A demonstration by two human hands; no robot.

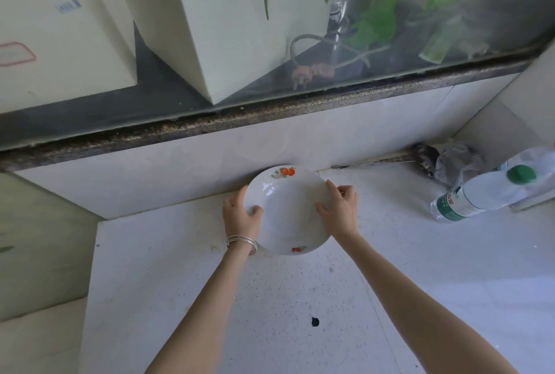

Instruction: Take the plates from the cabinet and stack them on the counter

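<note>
Plate: the plate (288, 211) is sitting low at the back of the tabletop (390, 283), with the wall close at its 12 o'clock. I cannot tell whether it is touching the surface. No second plate is showing beneath it.
Left hand: the left hand (240, 214) is gripping the rim at 9 o'clock, thumb lying inside and fingers curling round the edge.
Right hand: the right hand (341, 211) is gripping the rim at 3 o'clock in the same way.
Handling: the scene is fitting either a set-down or a lift. Either way, I judge it is calling for a level plate, even grips and a far rim staying clear of the wall.
Plate print: fruit pictures are showing at 12 and 6 o'clock, with no writing.
Bottle: the bottle (480, 190) is lying well apart at 3 o'clock. Its green label is carrying white characters too small to read.
Box: the box (60, 43) is standing behind glass at 10 o'clock. Its blue sticker is unreadable.
</note>
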